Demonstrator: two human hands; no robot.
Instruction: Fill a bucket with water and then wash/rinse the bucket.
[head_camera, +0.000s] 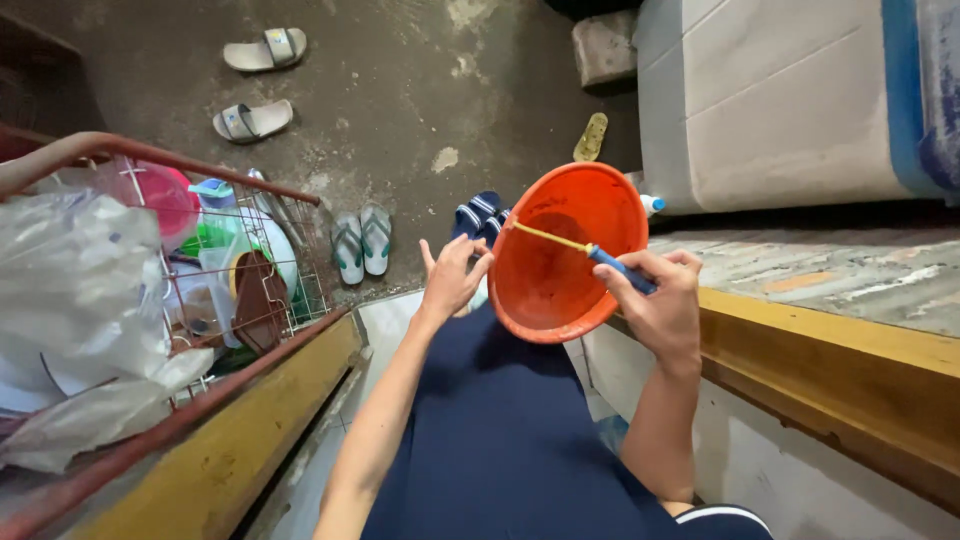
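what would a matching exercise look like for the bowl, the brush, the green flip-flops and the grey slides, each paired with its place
Things:
1. orange plastic bowl
2. blue-handled brush
3. green flip-flops
4. grey slides

Places:
A. floor, top left, lying apart from each other
B. gripped in the right hand
C. held at the rim by the left hand
D. side by side on the floor beside the wire rack

Pairs: 1-C, 2-B, 3-D, 4-A
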